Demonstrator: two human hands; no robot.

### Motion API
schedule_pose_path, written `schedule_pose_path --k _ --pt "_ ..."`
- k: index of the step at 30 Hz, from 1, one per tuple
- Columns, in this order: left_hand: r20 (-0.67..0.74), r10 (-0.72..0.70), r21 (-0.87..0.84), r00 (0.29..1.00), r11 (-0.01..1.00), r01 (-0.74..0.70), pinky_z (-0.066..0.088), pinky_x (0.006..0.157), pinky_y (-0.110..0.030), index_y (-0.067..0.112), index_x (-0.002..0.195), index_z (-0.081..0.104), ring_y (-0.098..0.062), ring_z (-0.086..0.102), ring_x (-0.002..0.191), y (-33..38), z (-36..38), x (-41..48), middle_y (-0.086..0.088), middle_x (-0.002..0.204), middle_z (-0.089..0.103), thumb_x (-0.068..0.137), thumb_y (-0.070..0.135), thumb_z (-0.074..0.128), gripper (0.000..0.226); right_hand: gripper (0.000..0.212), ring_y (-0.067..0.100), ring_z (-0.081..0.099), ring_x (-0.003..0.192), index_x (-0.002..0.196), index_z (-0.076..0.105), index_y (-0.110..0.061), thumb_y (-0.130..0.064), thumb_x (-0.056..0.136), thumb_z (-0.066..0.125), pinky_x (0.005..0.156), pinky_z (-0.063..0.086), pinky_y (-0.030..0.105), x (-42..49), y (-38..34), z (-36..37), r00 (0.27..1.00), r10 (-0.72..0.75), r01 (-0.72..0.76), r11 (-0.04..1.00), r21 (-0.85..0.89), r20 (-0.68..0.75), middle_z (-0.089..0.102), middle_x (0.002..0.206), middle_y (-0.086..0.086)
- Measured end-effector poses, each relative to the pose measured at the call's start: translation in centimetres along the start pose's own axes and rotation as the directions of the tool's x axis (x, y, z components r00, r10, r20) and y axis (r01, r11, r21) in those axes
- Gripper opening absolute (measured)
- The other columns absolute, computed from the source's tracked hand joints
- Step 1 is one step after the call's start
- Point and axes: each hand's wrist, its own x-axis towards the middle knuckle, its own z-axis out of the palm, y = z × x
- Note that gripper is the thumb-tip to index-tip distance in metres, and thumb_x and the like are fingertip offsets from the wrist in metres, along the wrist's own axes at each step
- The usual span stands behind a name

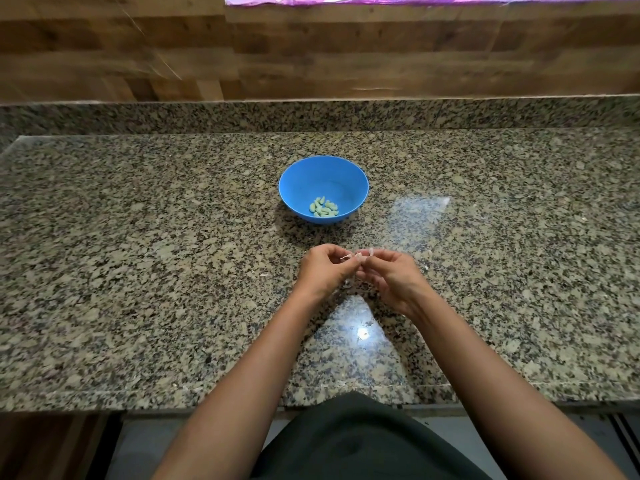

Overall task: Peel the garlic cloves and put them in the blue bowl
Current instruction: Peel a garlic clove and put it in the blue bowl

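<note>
A blue bowl (323, 174) stands on the granite counter (138, 271) with several peeled garlic cloves (323, 207) lying in its bottom. In front of the bowl, my left hand (323, 271) and my right hand (394, 275) meet just above the counter. Both pinch a small garlic clove (358, 258) between their fingertips, with a thin strip of papery skin sticking out at the top. Most of the clove is hidden by my fingers.
Small bits of garlic skin (348, 282) lie on the counter under and around my hands. A granite upstand and a wooden wall (311, 57) close off the back. The counter's front edge (207, 400) runs just before my body.
</note>
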Motion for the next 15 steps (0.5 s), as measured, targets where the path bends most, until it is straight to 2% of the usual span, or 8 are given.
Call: schedule_pose_path --k 4,8,12,15 --pt "-0.020 0.009 0.031 1.000 1.000 -0.008 0.057 0.078 -0.036 0.009 0.085 0.067 -0.021 0.069 0.081 0.2 0.2 0.1 -0.009 0.085 0.071 0.077 0.021 0.075 0.017 0.005 0.021 0.065 0.070 0.084 0.063 0.007 0.008 0.083 0.058 0.066 0.058 0.025 0.0 0.2 0.2 0.998 -0.058 0.057 0.997 -0.056 -0.023 0.066 0.084 0.018" --pt "0.025 -0.021 -0.078 0.999 0.997 0.023 0.057 0.080 -0.043 0.007 0.078 0.069 -0.027 0.068 0.074 0.4 -0.2 0.3 -0.015 0.080 0.070 0.081 0.008 0.070 0.003 0.005 0.017 0.066 0.061 0.084 0.063 0.007 0.008 0.084 0.058 0.059 0.056 0.021 0.1 0.3 0.2 0.996 -0.087 0.084 0.993 -0.087 -0.032 0.066 0.078 0.017" --pt "0.058 -0.033 -0.104 0.998 0.994 0.039 0.056 0.072 -0.034 0.003 0.080 0.066 -0.020 0.063 0.064 1.1 -0.4 0.2 -0.014 0.078 0.067 0.084 0.004 0.066 0.004 0.008 0.018 0.065 0.061 0.087 0.062 0.007 0.007 0.087 0.054 0.063 0.058 0.023 0.1 0.1 -0.2 0.998 -0.058 0.057 0.996 -0.071 -0.010 0.066 0.078 0.017" --pt "0.025 -0.023 -0.082 0.999 0.996 0.025 0.057 0.075 -0.039 0.004 0.081 0.067 -0.025 0.065 0.070 0.8 -0.2 0.3 -0.015 0.081 0.069 0.084 0.006 0.067 0.004 0.009 0.019 0.067 0.062 0.089 0.062 0.007 0.007 0.088 0.052 0.062 0.058 0.024 0.2 0.1 -0.2 0.999 -0.042 0.042 0.999 -0.025 0.001 0.067 0.081 0.018"
